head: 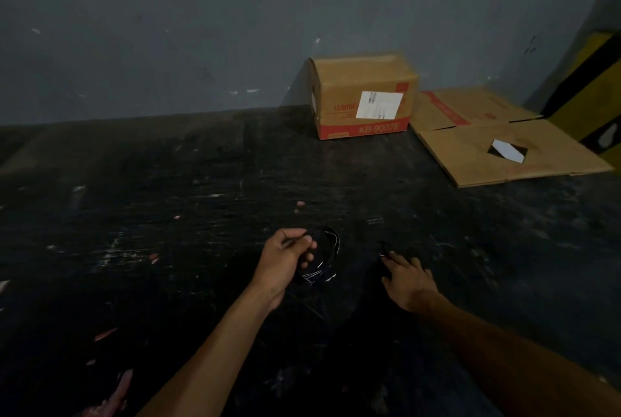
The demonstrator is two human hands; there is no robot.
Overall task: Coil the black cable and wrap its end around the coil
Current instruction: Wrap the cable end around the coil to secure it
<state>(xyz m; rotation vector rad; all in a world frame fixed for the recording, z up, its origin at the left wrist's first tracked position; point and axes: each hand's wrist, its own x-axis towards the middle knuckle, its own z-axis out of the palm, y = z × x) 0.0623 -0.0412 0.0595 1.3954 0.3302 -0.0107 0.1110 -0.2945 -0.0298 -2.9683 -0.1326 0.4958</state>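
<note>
The black cable [327, 250] hangs as a small coil of several loops, hard to see against the dark floor. My left hand [285, 260] is closed on the coil's left side, thumb and fingers pinched around the loops. My right hand [408, 277] rests low on the floor to the right of the coil, fingers spread. Its fingertips touch a small dark piece [384, 252] that may be the cable's end. I cannot tell whether the fingers grip that piece.
A closed cardboard box [363, 97] stands against the grey wall at the back. A flattened cardboard sheet [504, 147] lies to its right. A yellow and black object [594, 97] stands at the far right. The floor [168, 215] is dark and scuffed.
</note>
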